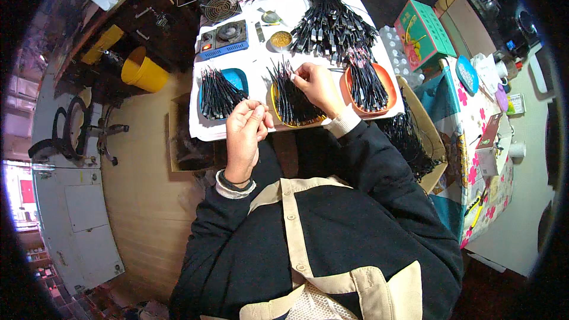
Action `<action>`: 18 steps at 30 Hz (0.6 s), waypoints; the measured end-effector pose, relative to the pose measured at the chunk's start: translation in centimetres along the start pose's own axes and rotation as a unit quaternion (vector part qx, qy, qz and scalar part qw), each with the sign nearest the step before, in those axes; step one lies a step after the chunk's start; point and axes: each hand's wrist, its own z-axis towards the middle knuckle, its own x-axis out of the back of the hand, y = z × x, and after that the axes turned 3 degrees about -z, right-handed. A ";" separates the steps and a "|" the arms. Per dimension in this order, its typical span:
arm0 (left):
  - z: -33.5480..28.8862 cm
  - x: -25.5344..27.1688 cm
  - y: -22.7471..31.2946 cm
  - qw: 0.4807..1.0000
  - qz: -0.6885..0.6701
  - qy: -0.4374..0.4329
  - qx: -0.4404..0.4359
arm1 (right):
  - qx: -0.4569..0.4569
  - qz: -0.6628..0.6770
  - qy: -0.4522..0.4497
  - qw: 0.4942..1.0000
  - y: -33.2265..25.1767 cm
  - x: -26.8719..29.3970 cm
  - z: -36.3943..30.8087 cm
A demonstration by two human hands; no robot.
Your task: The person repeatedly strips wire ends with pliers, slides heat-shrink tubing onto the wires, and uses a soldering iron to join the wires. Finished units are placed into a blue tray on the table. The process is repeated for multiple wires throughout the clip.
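Note:
My right hand (321,90) is pinched at the pale, pinkish tips of a bundle of thin black cables (290,101), its thumb and forefinger closed on a cable end. These cables lie in a yellow tray (274,99) at the table's front edge. To the left of it, my left hand (244,133) is held up with thumb and forefinger pressed together; whatever is between them is too small to make out. Beside that hand, more black cables (218,95) rest in a blue tray (238,77). An orange tray (388,86) on the right holds another cable bundle (366,86).
Behind the trays stand a blue hot plate (225,37) and a small round tin (281,40) with amber contents. A large heap of black cables (335,24) with connectors covers the table's far right. A cardboard box (435,142) with cables and a flower-patterned table (483,201) are to the right.

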 end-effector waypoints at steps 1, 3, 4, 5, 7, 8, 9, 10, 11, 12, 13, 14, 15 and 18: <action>0.1 0.0 0.0 1.000 -0.007 -0.008 -0.003 | 0.035 0.007 0.010 0.999 -0.5 0.5 -0.1; 0.2 -0.3 0.1 1.000 -0.001 -0.011 -0.010 | 0.092 0.028 0.041 0.995 -1.7 1.7 -0.4; 0.2 -0.5 0.1 1.000 0.006 -0.009 -0.013 | 0.084 0.042 0.042 0.995 -2.5 2.4 -0.7; 0.2 -0.6 0.2 1.000 -0.005 -0.011 -0.013 | 0.123 0.037 0.072 0.989 -3.3 3.0 -1.0; 0.3 -1.3 0.4 0.999 0.001 -0.012 -0.034 | 0.169 0.026 0.114 0.979 -4.8 4.5 -1.8; 0.4 -1.6 0.5 0.999 0.005 -0.008 -0.041 | 0.172 0.022 0.116 0.978 -5.4 5.0 -2.3; 0.5 -1.8 0.8 1.000 0.014 0.000 -0.027 | 0.172 0.032 0.102 0.979 -6.0 5.5 -2.9; 0.4 -2.2 0.8 0.998 -0.018 -0.015 -0.052 | 0.187 0.051 0.092 0.977 -6.5 5.8 -3.7; 0.3 -2.9 0.6 0.998 -0.037 -0.001 -0.055 | 0.152 0.111 0.038 0.981 -6.9 6.0 -4.7; 0.2 -3.4 0.5 0.995 -0.059 -0.004 -0.075 | 0.085 0.197 -0.014 0.977 -7.2 6.0 -5.6; 0.1 -3.4 0.7 0.995 -0.063 -0.036 -0.069 | 0.065 0.235 -0.035 0.969 -7.6 5.5 -6.2; 0.1 -3.6 0.9 0.996 -0.052 -0.036 -0.063 | 0.063 0.278 -0.050 0.957 -7.8 5.0 -6.7; -0.1 -3.7 0.9 0.996 -0.044 -0.047 -0.065 | 0.013 0.258 -0.059 0.964 -7.8 4.8 -7.4; -0.9 -4.0 0.8 0.998 -0.014 -0.063 -0.019 | 0.019 0.242 -0.076 0.967 -7.6 4.7 -8.4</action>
